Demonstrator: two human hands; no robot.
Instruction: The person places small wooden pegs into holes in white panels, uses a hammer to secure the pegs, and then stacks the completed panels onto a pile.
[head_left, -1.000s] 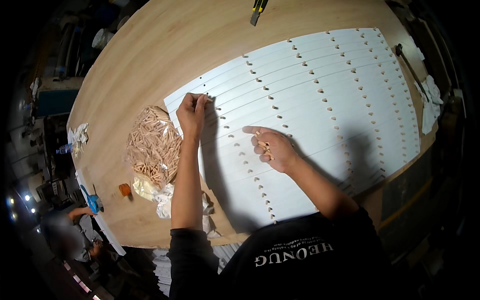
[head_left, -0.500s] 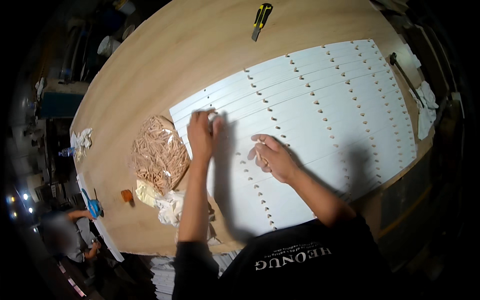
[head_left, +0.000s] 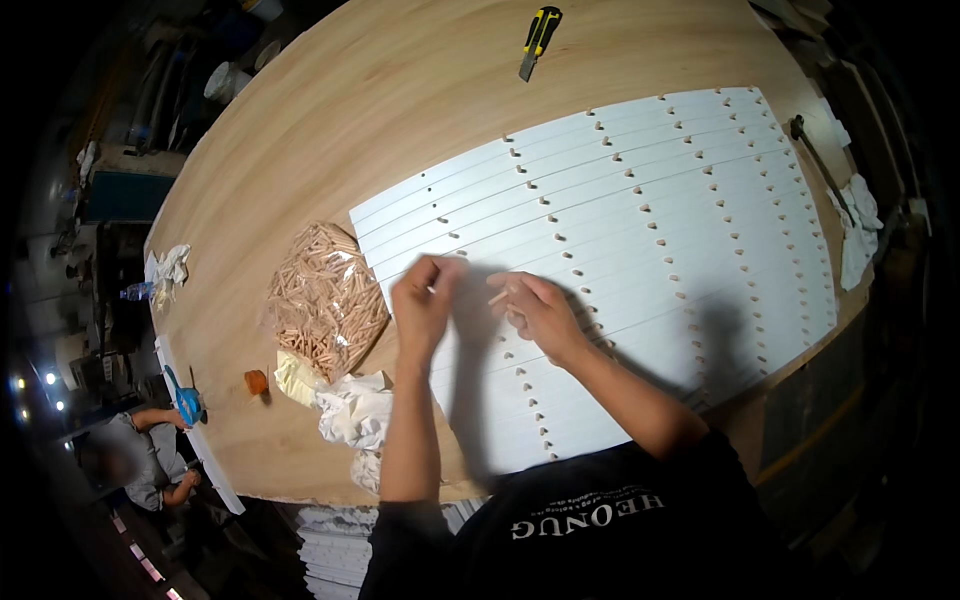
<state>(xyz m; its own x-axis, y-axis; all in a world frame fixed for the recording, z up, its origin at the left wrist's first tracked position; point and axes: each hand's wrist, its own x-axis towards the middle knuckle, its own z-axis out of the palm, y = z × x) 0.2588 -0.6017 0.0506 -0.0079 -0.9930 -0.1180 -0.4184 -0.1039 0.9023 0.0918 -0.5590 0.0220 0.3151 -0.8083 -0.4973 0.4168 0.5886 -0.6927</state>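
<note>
White boards [head_left: 480,230] lie side by side, with rows of wooden dowels [head_left: 559,237] standing in them. My left hand [head_left: 422,300] is over their left part, thumb and fingers pinched together; what the pinch holds is blurred. Close to its right, my right hand [head_left: 540,312] curls around a few loose dowels [head_left: 498,297], their ends showing at the fingers. Beyond my left hand, a column has small dark holes [head_left: 430,190] at its far end and dowels [head_left: 453,236] nearer. A clear bag [head_left: 330,300] full of dowels sits left of my left hand.
A yellow-black utility knife [head_left: 540,42] lies on the wooden tabletop [head_left: 330,130] at the far side. A hammer [head_left: 815,160] and white cloth [head_left: 858,230] are at right. Crumpled cloths [head_left: 355,410] and an orange object [head_left: 256,382] lie left. Another person [head_left: 150,455] is beyond the left edge.
My left hand has drawn back toward me from the far end of the left column, uncovering dowels there. My right hand stays nearby, still holding dowels. The view has shifted slightly.
</note>
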